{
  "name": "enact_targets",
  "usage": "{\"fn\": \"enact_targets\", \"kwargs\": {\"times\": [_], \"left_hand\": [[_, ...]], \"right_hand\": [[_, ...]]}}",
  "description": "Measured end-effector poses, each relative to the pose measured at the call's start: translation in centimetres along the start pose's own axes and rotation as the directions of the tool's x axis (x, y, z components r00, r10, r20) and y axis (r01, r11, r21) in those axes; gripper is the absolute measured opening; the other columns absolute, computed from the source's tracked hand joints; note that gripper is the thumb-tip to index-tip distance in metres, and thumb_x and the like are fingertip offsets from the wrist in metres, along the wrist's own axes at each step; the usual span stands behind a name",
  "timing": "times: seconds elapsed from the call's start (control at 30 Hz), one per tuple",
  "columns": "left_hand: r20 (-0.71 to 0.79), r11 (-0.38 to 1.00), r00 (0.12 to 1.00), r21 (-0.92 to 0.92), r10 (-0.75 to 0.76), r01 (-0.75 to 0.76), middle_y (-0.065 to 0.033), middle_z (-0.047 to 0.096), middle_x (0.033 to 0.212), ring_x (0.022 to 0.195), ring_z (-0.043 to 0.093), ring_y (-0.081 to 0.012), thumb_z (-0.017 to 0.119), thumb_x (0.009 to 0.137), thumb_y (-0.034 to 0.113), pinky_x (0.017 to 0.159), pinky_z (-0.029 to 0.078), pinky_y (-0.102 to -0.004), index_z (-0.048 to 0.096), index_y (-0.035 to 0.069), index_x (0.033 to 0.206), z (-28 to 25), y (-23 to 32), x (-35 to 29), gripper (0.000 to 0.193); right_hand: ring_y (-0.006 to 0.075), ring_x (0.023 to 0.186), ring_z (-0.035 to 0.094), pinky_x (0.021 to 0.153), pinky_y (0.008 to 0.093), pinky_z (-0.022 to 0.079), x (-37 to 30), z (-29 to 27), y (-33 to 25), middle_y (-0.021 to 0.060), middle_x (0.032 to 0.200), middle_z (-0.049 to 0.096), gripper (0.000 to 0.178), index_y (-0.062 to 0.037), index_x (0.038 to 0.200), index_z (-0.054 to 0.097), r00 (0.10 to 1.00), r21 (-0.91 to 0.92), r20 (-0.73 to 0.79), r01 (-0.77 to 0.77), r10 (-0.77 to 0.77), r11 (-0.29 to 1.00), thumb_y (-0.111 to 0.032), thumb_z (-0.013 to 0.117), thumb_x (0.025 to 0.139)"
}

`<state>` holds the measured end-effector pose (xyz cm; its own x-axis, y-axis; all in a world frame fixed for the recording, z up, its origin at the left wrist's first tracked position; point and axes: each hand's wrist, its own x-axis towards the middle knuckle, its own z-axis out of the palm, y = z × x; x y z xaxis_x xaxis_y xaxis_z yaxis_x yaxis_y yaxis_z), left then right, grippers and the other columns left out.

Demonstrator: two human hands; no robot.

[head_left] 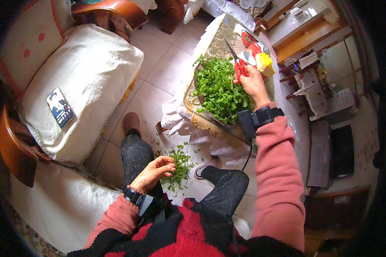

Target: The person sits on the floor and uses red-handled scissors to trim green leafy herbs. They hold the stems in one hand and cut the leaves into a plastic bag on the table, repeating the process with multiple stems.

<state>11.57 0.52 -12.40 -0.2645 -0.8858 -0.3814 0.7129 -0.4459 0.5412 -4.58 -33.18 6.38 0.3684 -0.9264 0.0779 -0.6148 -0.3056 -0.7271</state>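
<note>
Over the table at the right, my right hand [254, 85] is closed on the red handles of a pair of scissors [233, 52]. Their dark blades point away, toward the table's far end. Just beside them, a large heap of leafy greens [221, 88] covers much of the near tabletop. My left hand [154, 173] hovers above my lap with its fingers loosely bent and a little apart; I see nothing in it. Below its fingertips, more loose greens [181, 169] lie on the floor between my feet.
A yellow packet [265, 64] and red items stand on the lace-covered table [210, 49]. To the left, a phone [60, 107] rests on a white-draped armchair [96, 55]. A black cable [247, 156] hangs from my right wrist device. Tiles [158, 70] floor the room.
</note>
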Motion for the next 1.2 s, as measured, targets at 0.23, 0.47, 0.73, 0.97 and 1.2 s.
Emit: {"fn": "enact_targets", "kwargs": {"times": [0.23, 0.47, 0.73, 0.97, 1.2], "left_hand": [[-0.009, 0.999, 1.000, 0.041, 0.018, -0.018, -0.0037, 0.056, 0.103, 0.091, 0.057, -0.0133, 0.062, 0.085, 0.015, 0.076, 0.047, -0.0258, 0.053, 0.006, 0.110, 0.0, -0.4, -0.2, 0.028], [-0.060, 0.993, 0.995, 0.101, 0.075, -0.069, -0.0069, 0.058, 0.098, 0.087, 0.058, -0.0152, 0.057, 0.087, 0.010, 0.074, 0.048, -0.0277, 0.050, 0.003, 0.110, -0.2, -1.0, -0.8, 0.025], [-0.053, 0.992, 0.997, 0.119, 0.053, -0.046, -0.0061, 0.058, 0.095, 0.084, 0.057, -0.0147, 0.053, 0.089, 0.008, 0.073, 0.048, -0.0264, 0.050, 0.003, 0.110, 1.1, -1.0, -1.1, 0.022], [-0.133, 0.977, 0.989, 0.211, 0.062, -0.033, -0.0036, 0.058, 0.092, 0.080, 0.057, -0.0116, 0.058, 0.087, 0.011, 0.071, 0.047, -0.0239, 0.053, 0.004, 0.106, 4.1, 0.3, -2.8, 0.021], [-0.063, 0.958, 0.998, 0.287, 0.023, -0.004, -0.0034, 0.058, 0.094, 0.084, 0.056, -0.0104, 0.058, 0.087, 0.015, 0.075, 0.046, -0.0234, 0.053, 0.002, 0.108, 5.5, -0.9, -2.2, 0.025]], "right_hand": [[0.0101, 0.065, 0.057, 0.059, 0.0223, 0.051, -4.5, -4.2, -3.8, 0.0023, 0.086, 0.060, 0.018, -0.0010, 0.104, 0.054, 0.982, 0.210, -0.174, 0.109, -0.073, 0.972, -0.003, 0.055, 0.086], [0.0054, 0.058, 0.045, 0.055, 0.0227, 0.037, -12.2, -14.9, -0.9, -0.0036, 0.068, 0.056, 0.019, -0.0072, 0.078, 0.059, 0.874, 0.008, -0.462, 0.177, -0.153, 0.984, -0.020, 0.072, 0.076], [0.0070, 0.057, 0.051, 0.050, 0.0213, 0.040, -19.7, -17.3, 9.4, -0.0015, 0.071, 0.058, 0.006, -0.0051, 0.085, 0.058, 0.931, 0.135, -0.319, -0.141, 0.178, 0.981, -0.007, 0.060, 0.080], [0.0131, 0.060, 0.056, 0.055, 0.0284, 0.044, -19.2, -13.6, 12.2, 0.0062, 0.070, 0.062, 0.013, -0.0017, 0.082, 0.059, 0.975, -0.042, -0.152, -0.170, 0.162, 0.985, -0.014, 0.062, 0.080], [0.0196, 0.079, 0.063, 0.072, 0.0304, 0.047, -20.1, -8.6, 15.2, 0.0129, 0.087, 0.067, 0.038, -0.0038, 0.104, 0.063, 0.984, -0.244, -0.139, -0.144, 0.112, 0.959, -0.024, 0.070, 0.073]]}}
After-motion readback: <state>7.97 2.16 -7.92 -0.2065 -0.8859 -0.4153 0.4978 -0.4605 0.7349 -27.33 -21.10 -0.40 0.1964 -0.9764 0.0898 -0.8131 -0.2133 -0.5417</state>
